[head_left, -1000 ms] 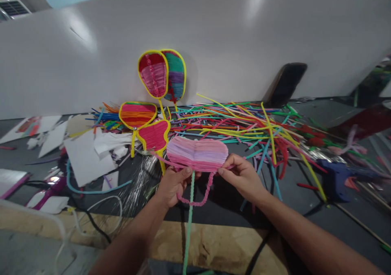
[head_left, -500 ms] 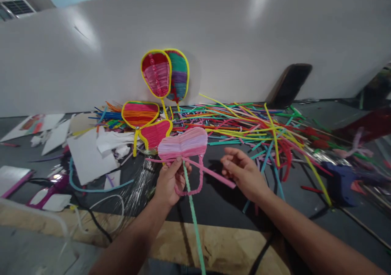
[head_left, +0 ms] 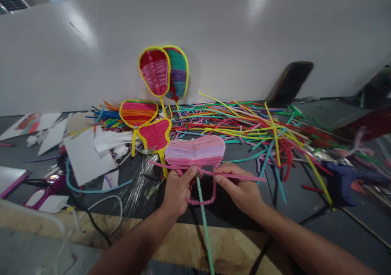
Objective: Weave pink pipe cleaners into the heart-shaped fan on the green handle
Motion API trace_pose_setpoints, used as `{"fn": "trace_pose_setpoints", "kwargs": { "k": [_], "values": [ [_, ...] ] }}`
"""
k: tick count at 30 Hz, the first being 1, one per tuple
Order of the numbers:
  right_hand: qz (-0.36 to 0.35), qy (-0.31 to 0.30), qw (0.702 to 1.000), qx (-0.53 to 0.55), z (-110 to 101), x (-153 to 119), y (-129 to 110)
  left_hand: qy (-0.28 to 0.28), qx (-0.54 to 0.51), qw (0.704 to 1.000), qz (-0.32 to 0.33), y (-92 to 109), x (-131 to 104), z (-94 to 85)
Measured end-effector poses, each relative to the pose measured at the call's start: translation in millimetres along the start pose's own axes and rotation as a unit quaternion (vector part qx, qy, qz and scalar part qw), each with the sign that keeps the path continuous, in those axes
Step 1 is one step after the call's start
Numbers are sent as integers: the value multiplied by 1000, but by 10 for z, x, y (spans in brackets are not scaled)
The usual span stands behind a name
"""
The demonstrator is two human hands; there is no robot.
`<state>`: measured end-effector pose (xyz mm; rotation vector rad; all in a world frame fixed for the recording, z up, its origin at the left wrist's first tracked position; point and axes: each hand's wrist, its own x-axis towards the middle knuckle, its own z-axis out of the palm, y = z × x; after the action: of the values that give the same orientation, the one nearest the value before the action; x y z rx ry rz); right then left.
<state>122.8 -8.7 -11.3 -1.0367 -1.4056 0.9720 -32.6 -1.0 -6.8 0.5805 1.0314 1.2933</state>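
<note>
A fan-shaped piece (head_left: 195,148) of pink and lilac pipe cleaners is in front of me, its twisted pink frame looping down below. My left hand (head_left: 181,187) pinches it at the centre of its lower edge, where a pink pipe cleaner (head_left: 244,177) crosses sideways. From that spot a twisted mint green stem (head_left: 204,222) runs down toward me. My right hand (head_left: 240,189) is closed on the pink pipe cleaner's right part, thumb and fingers beside the frame's right side. The left end of the pink strand sticks out past my left hand.
Two yellow-edged fans (head_left: 155,71) lean on the white board. Another finished piece (head_left: 154,134) lies left of my hands. Loose pipe cleaners (head_left: 226,122) are heaped behind. A phone (head_left: 292,83) stands at back right, a blue glue gun (head_left: 342,183) at right. White cards (head_left: 88,157) lie left.
My right hand has come in from the right and closed on the pink pipe cleaner. The pink piece and my left hand have shifted right and slightly down; the piece now faces me straighter.
</note>
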Motion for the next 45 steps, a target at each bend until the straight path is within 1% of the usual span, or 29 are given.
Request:
{"fn": "trace_pose_setpoints", "kwargs": {
  "k": [3, 5, 7, 9, 13, 17, 22, 25, 28, 31, 38, 41, 45],
  "values": [
    [50, 15, 998, 41, 13, 17, 11, 14, 1, 1000, -5, 8, -20, -4],
    [97, 39, 991, 85, 24, 35, 25, 23, -4, 1000, -5, 21, -35, 1],
    [128, 59, 982, 125, 32, 52, 40, 25, -7, 1000, -7, 31, -46, 9],
    [147, 62, 975, 157, 34, 61, 50, 23, -12, 1000, -8, 35, -49, 15],
    [183, 47, 959, 213, 30, 60, 63, 18, -18, 1000, -8, 25, -36, 15],
    [197, 45, 944, 260, 24, 59, 76, 13, -2, 1000, -12, 15, -17, -4],
    [210, 43, 933, 290, 21, 64, 83, 6, 12, 1000, -17, 28, -3, -12],
    [220, 18, 932, 288, 20, 65, 97, 7, 15, 1000, -13, 46, 2, -8],
    [214, -5, 935, 281, 21, 64, 113, 4, 19, 1000, -18, 55, 4, -15],
    [209, -17, 933, 293, 18, 63, 121, -3, 21, 999, -29, 55, 5, -25],
    [255, -39, 895, 364, 15, 54, 124, -7, 22, 998, -57, 76, -2, -6],
    [263, -47, 885, 382, 14, 54, 125, -2, 23, 997, -73, 78, -12, -6],
    [268, -62, 874, 401, 11, 52, 117, -8, 14, 997, -69, 81, -11, -11]
  ]
}}
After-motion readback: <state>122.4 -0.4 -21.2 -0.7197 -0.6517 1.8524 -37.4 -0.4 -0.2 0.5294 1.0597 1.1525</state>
